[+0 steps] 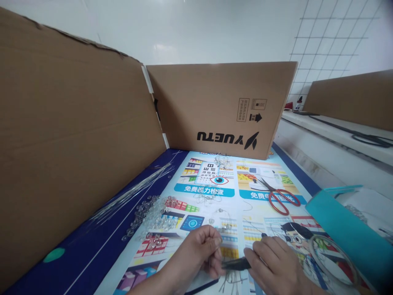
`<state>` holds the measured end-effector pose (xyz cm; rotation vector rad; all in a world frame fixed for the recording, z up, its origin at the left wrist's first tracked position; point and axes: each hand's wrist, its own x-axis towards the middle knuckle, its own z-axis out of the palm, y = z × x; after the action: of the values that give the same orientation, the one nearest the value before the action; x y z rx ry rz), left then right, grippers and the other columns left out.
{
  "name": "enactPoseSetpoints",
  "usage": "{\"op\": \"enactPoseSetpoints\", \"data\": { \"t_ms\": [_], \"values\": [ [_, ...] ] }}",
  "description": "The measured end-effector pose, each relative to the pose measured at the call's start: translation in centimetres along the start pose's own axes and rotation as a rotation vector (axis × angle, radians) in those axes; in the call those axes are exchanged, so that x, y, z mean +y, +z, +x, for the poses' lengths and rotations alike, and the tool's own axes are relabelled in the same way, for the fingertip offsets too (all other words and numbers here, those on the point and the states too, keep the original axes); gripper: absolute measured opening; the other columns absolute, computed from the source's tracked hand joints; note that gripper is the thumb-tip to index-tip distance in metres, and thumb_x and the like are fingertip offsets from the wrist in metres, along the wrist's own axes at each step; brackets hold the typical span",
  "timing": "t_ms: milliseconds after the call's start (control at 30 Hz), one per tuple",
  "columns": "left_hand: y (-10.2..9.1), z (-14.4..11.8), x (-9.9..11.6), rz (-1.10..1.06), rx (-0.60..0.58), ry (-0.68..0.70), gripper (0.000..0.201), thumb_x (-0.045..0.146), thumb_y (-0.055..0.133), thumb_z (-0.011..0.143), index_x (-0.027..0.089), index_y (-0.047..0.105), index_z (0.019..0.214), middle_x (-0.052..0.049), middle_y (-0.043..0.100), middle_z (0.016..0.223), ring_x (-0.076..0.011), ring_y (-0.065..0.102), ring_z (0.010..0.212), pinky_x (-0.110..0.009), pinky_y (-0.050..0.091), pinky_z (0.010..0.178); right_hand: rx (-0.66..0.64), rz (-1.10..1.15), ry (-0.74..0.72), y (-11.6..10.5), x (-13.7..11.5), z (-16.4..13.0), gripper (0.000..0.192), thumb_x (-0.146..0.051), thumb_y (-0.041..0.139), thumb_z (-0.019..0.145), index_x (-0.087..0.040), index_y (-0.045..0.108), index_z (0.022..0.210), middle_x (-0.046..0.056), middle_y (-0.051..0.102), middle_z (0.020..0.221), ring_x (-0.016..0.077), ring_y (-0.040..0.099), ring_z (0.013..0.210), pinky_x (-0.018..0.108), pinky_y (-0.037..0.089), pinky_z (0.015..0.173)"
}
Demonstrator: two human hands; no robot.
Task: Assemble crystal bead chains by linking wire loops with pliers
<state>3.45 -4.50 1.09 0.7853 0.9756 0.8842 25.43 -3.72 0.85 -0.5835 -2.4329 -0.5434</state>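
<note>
My left hand [204, 248] is closed in a pinch, thumb against fingertips. Whatever thin piece it holds is too small and blurred to make out. My right hand [273, 262] wraps round a pair of dark-handled pliers [236, 264], whose jaws point left and reach the fingers of my left hand. Below the pliers lie several short pieces of wire [231, 280]. Just beyond my left hand rests a loop of wire with clear beads [225, 215]. A pile of clear beads [159, 215] spreads to the left on the printed sheet.
Red-handled scissors [279, 198] lie beyond my right hand. A bundle of straight wires [132, 192] sits at the left, a wire coil [333, 258] and a teal box [350, 233] at the right. Cardboard panels [215, 106] stand along the left and back.
</note>
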Motion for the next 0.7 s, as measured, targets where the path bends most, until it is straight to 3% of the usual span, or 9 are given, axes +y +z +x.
{"op": "enactPoseSetpoints", "data": {
  "t_ms": [700],
  "values": [
    [-0.09, 0.03, -0.46, -0.01, -0.029, -0.021, 0.022, 0.034, 0.061, 0.078, 0.016, 0.048, 0.077, 0.002, 0.06, 0.054, -0.0118, 0.062, 0.042, -0.015, 0.042, 0.035, -0.001, -0.011, -0.041, -0.21, 0.11, 0.2, 0.017, -0.011, 0.05, 0.081, -0.012, 0.063, 0.092, 0.008, 0.061, 0.075, 0.0185, 0.052, 0.068, 0.035, 0.038, 0.064]
  ]
}}
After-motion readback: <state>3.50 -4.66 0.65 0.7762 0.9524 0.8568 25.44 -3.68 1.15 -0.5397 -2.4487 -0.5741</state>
